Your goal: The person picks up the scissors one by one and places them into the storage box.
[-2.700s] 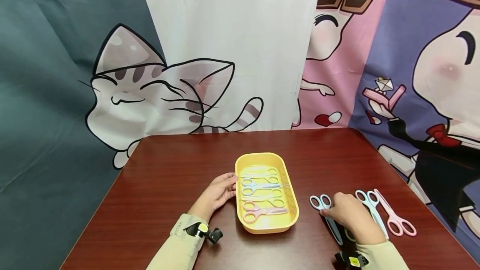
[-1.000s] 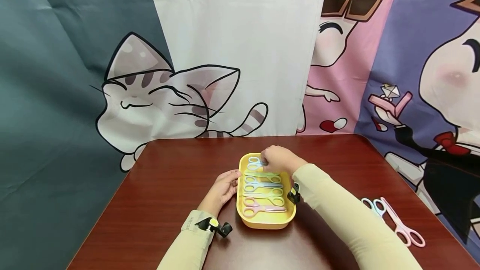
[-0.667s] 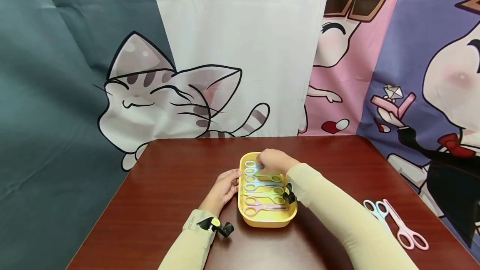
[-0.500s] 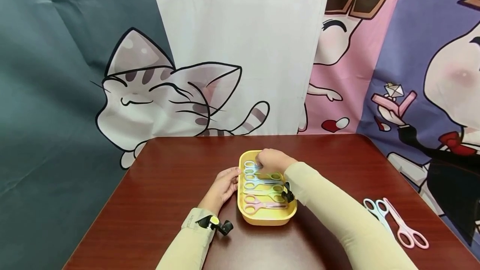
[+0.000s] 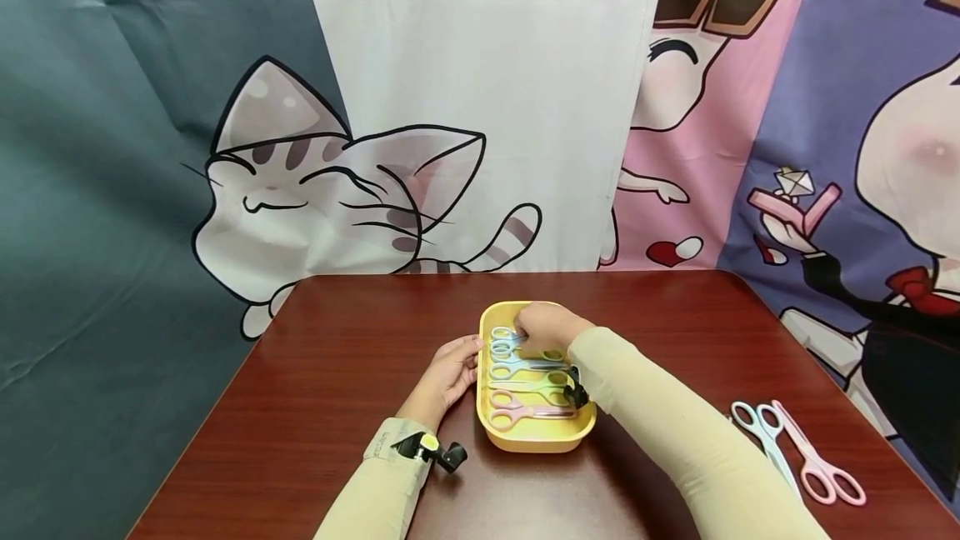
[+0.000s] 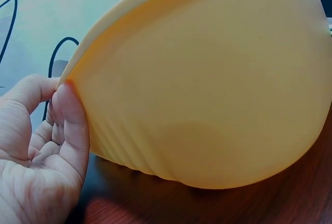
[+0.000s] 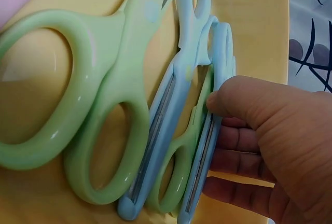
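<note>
The right hand reaches into the tray's far end and pinches a pale-blue plastic-handled pair of scissors, thumb on one side, fingers on the other. The left hand grips the left rim of the yellow rounded-rectangular tray, near the tabletop's middle.

The pinched pair now lies nearer the tray's front edge than a second ago, close against a light-green pair. Towards the front edge follow another pale-blue pair, a second light-green pair and a pink pair, in the same order as before.

At 2.7 seconds ago, the right hand was over scissors by the right edge of the reddish-brown wooden tabletop. There, a light-blue pair and a pink pair with a covered blade remain, side by side.
</note>
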Action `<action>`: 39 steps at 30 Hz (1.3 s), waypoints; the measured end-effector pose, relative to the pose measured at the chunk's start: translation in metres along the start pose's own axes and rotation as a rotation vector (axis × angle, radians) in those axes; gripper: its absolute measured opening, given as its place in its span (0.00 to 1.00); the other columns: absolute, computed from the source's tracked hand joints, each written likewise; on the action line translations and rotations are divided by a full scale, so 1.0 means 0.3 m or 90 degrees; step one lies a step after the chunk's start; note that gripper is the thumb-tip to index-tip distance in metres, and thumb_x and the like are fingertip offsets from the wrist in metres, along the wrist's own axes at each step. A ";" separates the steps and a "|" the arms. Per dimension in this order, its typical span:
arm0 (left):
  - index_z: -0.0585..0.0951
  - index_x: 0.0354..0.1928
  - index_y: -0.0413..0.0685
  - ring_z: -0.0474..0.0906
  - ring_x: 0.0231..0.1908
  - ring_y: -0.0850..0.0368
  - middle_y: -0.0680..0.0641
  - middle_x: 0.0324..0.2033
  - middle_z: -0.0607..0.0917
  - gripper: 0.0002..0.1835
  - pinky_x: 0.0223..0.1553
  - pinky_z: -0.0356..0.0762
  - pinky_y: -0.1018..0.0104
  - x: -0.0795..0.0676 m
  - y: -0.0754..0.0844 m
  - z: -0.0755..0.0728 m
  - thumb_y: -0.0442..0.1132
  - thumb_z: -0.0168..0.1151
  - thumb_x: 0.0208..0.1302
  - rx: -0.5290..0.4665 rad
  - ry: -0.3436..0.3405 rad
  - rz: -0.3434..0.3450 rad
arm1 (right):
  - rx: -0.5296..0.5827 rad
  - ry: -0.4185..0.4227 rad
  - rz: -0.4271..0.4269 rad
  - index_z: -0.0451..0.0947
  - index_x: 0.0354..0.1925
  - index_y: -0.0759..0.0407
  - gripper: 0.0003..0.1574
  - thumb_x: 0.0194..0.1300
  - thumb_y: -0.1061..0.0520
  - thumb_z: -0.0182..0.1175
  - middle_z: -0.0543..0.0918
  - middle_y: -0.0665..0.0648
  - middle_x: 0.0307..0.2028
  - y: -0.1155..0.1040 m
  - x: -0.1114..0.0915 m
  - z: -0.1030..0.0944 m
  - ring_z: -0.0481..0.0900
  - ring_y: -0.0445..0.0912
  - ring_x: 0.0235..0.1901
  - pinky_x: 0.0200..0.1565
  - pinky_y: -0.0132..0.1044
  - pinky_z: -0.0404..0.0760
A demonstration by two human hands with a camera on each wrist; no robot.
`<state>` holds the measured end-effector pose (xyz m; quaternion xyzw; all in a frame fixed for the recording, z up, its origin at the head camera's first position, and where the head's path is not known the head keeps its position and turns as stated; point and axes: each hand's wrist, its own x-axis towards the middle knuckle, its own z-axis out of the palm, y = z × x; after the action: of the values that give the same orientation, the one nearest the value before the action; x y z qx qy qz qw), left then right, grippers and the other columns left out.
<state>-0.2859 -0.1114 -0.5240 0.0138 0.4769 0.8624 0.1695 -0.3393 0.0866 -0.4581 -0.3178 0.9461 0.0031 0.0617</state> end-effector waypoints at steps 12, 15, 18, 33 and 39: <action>0.65 0.53 0.29 0.78 0.30 0.60 0.43 0.33 0.80 0.18 0.27 0.78 0.71 0.004 -0.010 0.005 0.33 0.52 0.65 -0.008 -0.008 -0.008 | 0.006 -0.012 0.011 0.67 0.17 0.49 0.15 0.50 0.50 0.64 0.62 0.46 0.14 -0.003 -0.021 -0.013 0.61 0.41 0.18 0.22 0.33 0.61; 0.64 0.54 0.29 0.77 0.28 0.61 0.44 0.33 0.79 0.18 0.26 0.77 0.72 0.003 -0.012 0.005 0.32 0.52 0.65 -0.007 -0.010 -0.008 | -0.003 -0.005 0.006 0.68 0.18 0.49 0.14 0.51 0.50 0.63 0.63 0.45 0.14 -0.002 -0.026 -0.014 0.61 0.40 0.18 0.22 0.32 0.62; 0.63 0.55 0.27 0.77 0.28 0.61 0.43 0.33 0.79 0.20 0.26 0.77 0.73 0.001 -0.012 0.008 0.32 0.52 0.65 -0.003 -0.009 -0.006 | -0.001 0.001 0.014 0.70 0.22 0.48 0.12 0.53 0.48 0.63 0.67 0.45 0.17 0.001 -0.030 -0.019 0.64 0.40 0.19 0.24 0.32 0.64; 0.65 0.53 0.27 0.76 0.26 0.61 0.44 0.32 0.79 0.17 0.24 0.77 0.73 0.000 -0.001 -0.005 0.31 0.49 0.66 -0.023 -0.004 -0.001 | 0.122 0.167 0.072 0.76 0.41 0.55 0.16 0.56 0.48 0.63 0.77 0.47 0.29 0.205 -0.335 -0.182 0.74 0.41 0.29 0.34 0.39 0.76; 0.66 0.49 0.28 0.71 0.20 0.64 0.47 0.26 0.77 0.14 0.19 0.73 0.75 0.004 0.010 -0.008 0.31 0.51 0.66 -0.041 0.009 0.011 | 0.099 0.102 0.177 0.76 0.31 0.55 0.12 0.53 0.49 0.64 0.74 0.48 0.22 0.319 -0.572 -0.120 0.71 0.43 0.23 0.27 0.39 0.73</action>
<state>-0.2884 -0.1142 -0.5230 0.0062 0.4501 0.8786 0.1594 -0.2653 0.2645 -0.4051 -0.1776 0.9802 -0.0871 0.0098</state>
